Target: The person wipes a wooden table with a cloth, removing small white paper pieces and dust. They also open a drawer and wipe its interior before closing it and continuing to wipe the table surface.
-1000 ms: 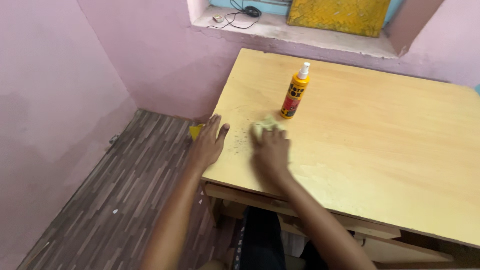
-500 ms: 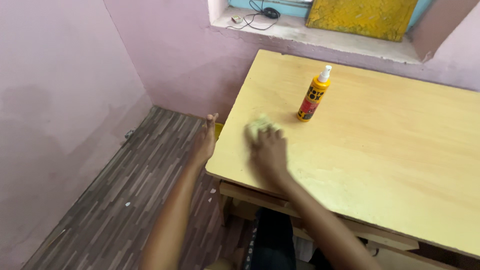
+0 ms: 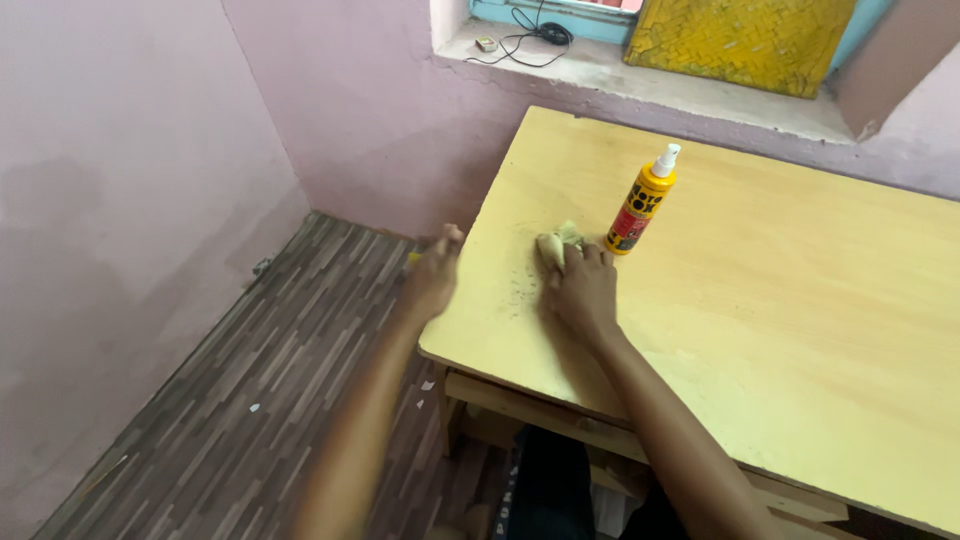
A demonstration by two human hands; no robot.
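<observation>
While it lies on the pale wooden table [image 3: 760, 300] near the left edge, the small yellowish cloth [image 3: 558, 240] is pressed down by the right hand [image 3: 580, 285], whose fingers are closed over its near part so that only a crumpled end shows at the hand's twelve o'clock. Dark specks dot the tabletop at the hand's nine o'clock. At about two o'clock from the cloth, just beside it, an orange spray bottle [image 3: 640, 205] with a white nozzle stands upright. The left hand [image 3: 432, 280] is blurred at the table's left edge, at nine o'clock from the cloth; whether it grips anything I cannot tell. Beyond it lies the striped wood-pattern floor [image 3: 230, 400].
</observation>
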